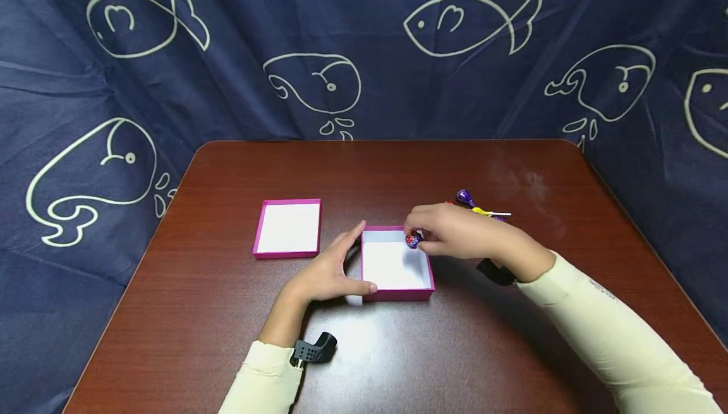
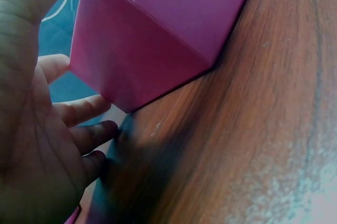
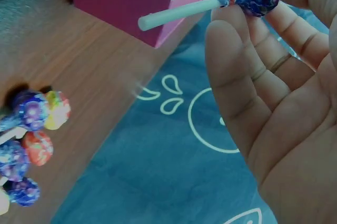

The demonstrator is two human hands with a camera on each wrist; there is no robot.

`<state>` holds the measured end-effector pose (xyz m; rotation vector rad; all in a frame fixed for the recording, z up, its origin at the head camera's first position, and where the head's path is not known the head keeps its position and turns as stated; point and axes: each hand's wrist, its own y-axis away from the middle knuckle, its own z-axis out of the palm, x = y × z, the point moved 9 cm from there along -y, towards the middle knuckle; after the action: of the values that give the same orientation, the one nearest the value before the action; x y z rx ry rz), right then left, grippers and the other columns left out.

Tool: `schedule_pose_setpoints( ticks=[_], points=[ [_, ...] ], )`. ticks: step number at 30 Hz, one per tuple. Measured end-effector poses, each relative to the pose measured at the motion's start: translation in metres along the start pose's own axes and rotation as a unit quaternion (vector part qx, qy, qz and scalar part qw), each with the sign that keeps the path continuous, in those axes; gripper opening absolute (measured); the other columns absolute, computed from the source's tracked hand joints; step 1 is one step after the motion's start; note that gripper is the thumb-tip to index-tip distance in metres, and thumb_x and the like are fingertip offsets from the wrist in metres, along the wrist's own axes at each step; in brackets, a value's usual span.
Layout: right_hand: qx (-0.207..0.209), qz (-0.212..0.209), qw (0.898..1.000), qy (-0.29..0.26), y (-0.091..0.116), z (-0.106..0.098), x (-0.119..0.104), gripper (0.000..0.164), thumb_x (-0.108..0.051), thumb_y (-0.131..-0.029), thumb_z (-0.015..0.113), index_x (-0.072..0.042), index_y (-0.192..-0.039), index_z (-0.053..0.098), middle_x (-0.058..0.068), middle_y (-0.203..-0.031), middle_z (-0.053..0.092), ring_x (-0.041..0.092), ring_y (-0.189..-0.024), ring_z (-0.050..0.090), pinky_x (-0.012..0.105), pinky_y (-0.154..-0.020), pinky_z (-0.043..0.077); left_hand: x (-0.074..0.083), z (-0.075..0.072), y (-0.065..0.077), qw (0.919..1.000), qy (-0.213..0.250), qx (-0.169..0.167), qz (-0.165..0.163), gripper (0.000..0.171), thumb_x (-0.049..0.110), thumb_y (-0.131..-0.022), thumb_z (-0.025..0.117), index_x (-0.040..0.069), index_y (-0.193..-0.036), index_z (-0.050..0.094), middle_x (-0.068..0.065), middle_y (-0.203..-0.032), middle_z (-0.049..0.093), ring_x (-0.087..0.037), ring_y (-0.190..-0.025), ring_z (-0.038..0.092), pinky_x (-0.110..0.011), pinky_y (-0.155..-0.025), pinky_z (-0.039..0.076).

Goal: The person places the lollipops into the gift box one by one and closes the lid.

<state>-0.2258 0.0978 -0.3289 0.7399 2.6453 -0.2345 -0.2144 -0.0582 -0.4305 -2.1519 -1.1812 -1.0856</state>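
Note:
A pink square box [image 1: 398,296] with a white inside sits on the table. My left hand [image 1: 327,272] holds it at the left side, thumb at the near corner and forefinger at the far one. In the left wrist view, fingertips touch the edge of the pink box [image 2: 142,50]. Over the box's far right corner, my right hand [image 1: 455,231] pinches a lollipop in a blue and red wrapper [image 1: 413,239]. The right wrist view shows the lollipop's white stick [image 3: 179,14] pointing away from the fingers. No lollipop lies on the visible box floor.
A shallow pink lid [image 1: 287,254], white inside, lies left of the box. Several wrapped lollipops [image 3: 31,110] lie together on the table right of the box, partly behind the right hand in the head view. A dark blue curtain [image 1: 375,104] hangs behind the brown table [image 1: 352,174].

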Motion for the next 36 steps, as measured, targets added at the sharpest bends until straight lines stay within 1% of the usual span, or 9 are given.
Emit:
schedule_pose_setpoints(
  ticks=[3,8,10,14,16,21,29,32,36],
  points=[
    [-0.007,-0.017,1.000,0.009,-0.010,0.000,-0.003,0.016,-0.005,-0.088,0.069,-0.015,-0.100,0.067,-0.008,-0.092,0.058,0.010,-0.076,0.053,0.026,-0.068,0.048,-0.001,0.000,0.000,1.0000,-0.001,0.001,0.000,0.115,0.038,-0.072,0.087,0.017,-0.161,0.017,-0.010,-0.156,0.033,-0.022,-0.141,0.032,-0.046,-0.114,0.029],
    [-0.024,-0.029,0.999,0.004,-0.025,0.002,-0.002,0.019,-0.001,-0.087,0.068,-0.014,-0.101,0.067,-0.007,-0.090,0.058,0.012,-0.077,0.054,0.027,-0.068,0.047,0.000,-0.002,0.000,1.0000,-0.005,-0.002,0.002,0.117,0.040,-0.071,0.087,0.016,-0.161,0.016,-0.011,-0.160,0.028,-0.022,-0.144,0.027,-0.045,-0.116,0.026],
    [-0.033,-0.033,0.999,-0.001,-0.030,0.005,-0.002,0.018,-0.001,-0.087,0.068,-0.013,-0.101,0.067,-0.006,-0.090,0.058,0.015,-0.078,0.055,0.028,-0.068,0.047,-0.001,-0.002,0.000,1.0000,-0.008,-0.004,0.002,0.118,0.041,-0.071,0.087,0.016,-0.161,0.015,-0.010,-0.161,0.025,-0.020,-0.146,0.025,-0.044,-0.117,0.024],
    [-0.055,-0.036,0.998,0.004,-0.039,0.013,-0.002,0.016,-0.001,-0.087,0.069,-0.011,-0.101,0.067,-0.005,-0.090,0.060,0.014,-0.078,0.056,0.027,-0.070,0.048,-0.001,-0.002,0.000,0.9999,-0.008,-0.009,-0.002,0.120,0.043,-0.070,0.087,0.016,-0.161,0.014,-0.008,-0.162,0.022,-0.017,-0.147,0.021,-0.042,-0.118,0.021],
    [-0.067,-0.034,0.997,0.010,-0.042,0.017,-0.002,0.016,-0.003,-0.088,0.070,-0.011,-0.101,0.068,-0.006,-0.091,0.061,0.012,-0.078,0.055,0.026,-0.070,0.049,-0.001,-0.002,0.001,0.9999,-0.004,-0.012,-0.003,0.121,0.043,-0.070,0.087,0.016,-0.161,0.013,-0.008,-0.163,0.021,-0.018,-0.147,0.021,-0.042,-0.118,0.020],
    [-0.088,-0.031,0.996,0.009,-0.047,0.027,-0.004,0.015,-0.005,-0.088,0.071,-0.010,-0.103,0.068,-0.006,-0.093,0.061,0.017,-0.080,0.058,0.027,-0.072,0.050,-0.001,-0.001,0.002,0.9998,0.001,-0.017,-0.002,0.121,0.044,-0.071,0.088,0.016,-0.161,0.012,-0.008,-0.163,0.020,-0.019,-0.147,0.020,-0.043,-0.118,0.019],
    [-0.113,-0.059,0.992,0.007,-0.058,0.050,-0.011,0.013,-0.006,-0.087,0.072,-0.011,-0.097,0.066,-0.006,-0.088,0.062,0.016,-0.081,0.056,0.029,-0.076,0.049,-0.004,-0.002,0.003,0.9996,0.008,-0.025,-0.006,0.121,0.045,-0.072,0.087,0.018,-0.161,0.011,-0.005,-0.164,0.017,-0.018,-0.147,0.018,-0.043,-0.119,0.018],
    [-0.117,-0.067,0.991,0.007,-0.060,0.057,-0.014,0.012,-0.006,-0.086,0.073,-0.011,-0.096,0.068,-0.006,-0.086,0.063,0.016,-0.078,0.057,0.029,-0.075,0.049,-0.006,-0.003,0.004,0.9995,0.010,-0.030,-0.009,0.120,0.044,-0.072,0.087,0.019,-0.161,0.011,-0.003,-0.164,0.017,-0.015,-0.147,0.018,-0.041,-0.119,0.018],
    [-0.120,-0.066,0.990,0.010,-0.061,0.064,-0.016,0.013,-0.005,-0.085,0.073,-0.011,-0.096,0.070,-0.008,-0.086,0.065,0.012,-0.076,0.057,0.027,-0.072,0.049,-0.005,-0.003,0.004,0.9994,0.015,-0.031,-0.003,0.119,0.042,-0.073,0.087,0.017,-0.161,0.012,-0.003,-0.164,0.017,-0.017,-0.147,0.018,-0.042,-0.119,0.018]
  ],
)
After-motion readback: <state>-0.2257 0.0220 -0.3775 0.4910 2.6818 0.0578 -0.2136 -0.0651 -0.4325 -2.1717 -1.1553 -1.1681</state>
